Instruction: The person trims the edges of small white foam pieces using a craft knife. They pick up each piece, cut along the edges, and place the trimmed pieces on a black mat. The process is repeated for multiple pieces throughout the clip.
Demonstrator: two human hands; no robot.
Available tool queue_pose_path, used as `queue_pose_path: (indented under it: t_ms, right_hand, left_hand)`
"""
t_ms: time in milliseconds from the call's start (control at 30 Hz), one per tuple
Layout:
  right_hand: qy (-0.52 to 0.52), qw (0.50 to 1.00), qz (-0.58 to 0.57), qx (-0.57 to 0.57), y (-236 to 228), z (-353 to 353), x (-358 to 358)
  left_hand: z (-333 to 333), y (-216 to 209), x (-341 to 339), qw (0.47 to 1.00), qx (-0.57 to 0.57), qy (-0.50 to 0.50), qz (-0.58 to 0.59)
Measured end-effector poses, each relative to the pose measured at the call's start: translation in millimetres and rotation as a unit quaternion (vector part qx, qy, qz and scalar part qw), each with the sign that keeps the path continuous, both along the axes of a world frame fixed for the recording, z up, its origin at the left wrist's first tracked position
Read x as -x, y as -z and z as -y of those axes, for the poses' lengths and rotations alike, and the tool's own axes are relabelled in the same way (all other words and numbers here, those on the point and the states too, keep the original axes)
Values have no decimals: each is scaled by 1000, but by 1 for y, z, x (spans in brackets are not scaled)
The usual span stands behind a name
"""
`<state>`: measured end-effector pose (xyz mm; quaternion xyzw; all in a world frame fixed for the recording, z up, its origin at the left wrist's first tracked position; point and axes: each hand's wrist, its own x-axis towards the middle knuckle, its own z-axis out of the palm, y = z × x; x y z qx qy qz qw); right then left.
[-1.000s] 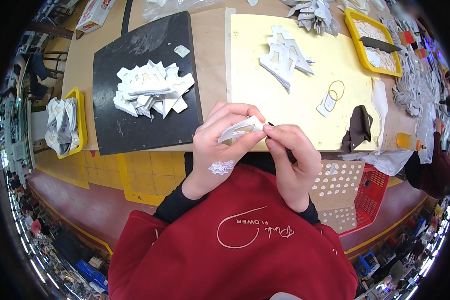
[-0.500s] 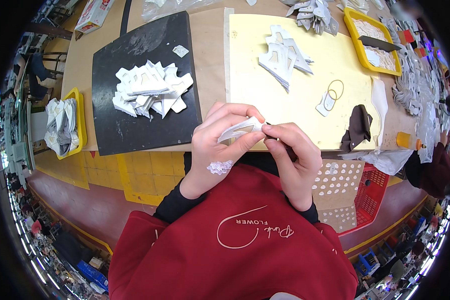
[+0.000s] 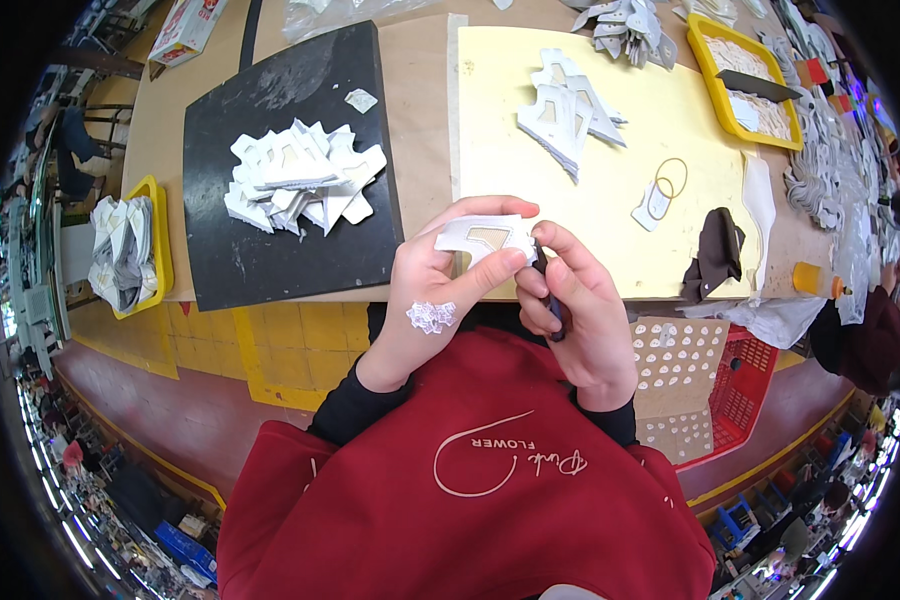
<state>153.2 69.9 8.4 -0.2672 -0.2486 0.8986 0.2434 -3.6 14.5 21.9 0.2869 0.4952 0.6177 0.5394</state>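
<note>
My left hand (image 3: 440, 285) is closed on a white shoe upper piece (image 3: 488, 236) with a beige mesh window, its thumb on the near edge. A crumpled whitish clump (image 3: 431, 317) sits on the back of that hand. My right hand (image 3: 588, 310) grips a slim dark tool (image 3: 556, 318), its upper end at the piece's right edge; its exact kind is partly hidden by the fingers. Beyond my hands, a few similar white pieces (image 3: 560, 118) lie on the pale yellow sheet (image 3: 490, 80). A heap of such pieces (image 3: 295, 170) rests on the black board (image 3: 270, 80).
A yellow tray (image 3: 165, 255) of pieces stands at far left; another yellow tray (image 3: 796, 130) is at the back right. Rubber bands (image 3: 673, 178), dark cloth (image 3: 715, 252) and an orange-yellow bottle (image 3: 815, 281) lie to the right. A red crate (image 3: 745, 385) sits below the table edge.
The white piece has turned so its mesh window faces up more. My right hand has shifted down slightly and tilted, showing more of the dark tool.
</note>
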Motion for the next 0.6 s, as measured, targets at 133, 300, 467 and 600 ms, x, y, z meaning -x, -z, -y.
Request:
queue_pose_path:
  t_ms: [133, 300, 467, 600]
  right_hand:
    - [-17, 983, -109, 145, 1, -6, -2]
    - [49, 948, 91, -302, -5, 5, 1]
    - [134, 765, 297, -556, 0, 9, 22]
    - [143, 729, 278, -609, 14, 4, 21]
  left_hand:
    - [-2, 9, 1, 1000, -15, -25, -1]
    - [0, 22, 5, 998, 19, -51, -34]
    - [0, 24, 5, 993, 3, -56, -108]
    - [1, 23, 4, 989, -5, -56, -134]
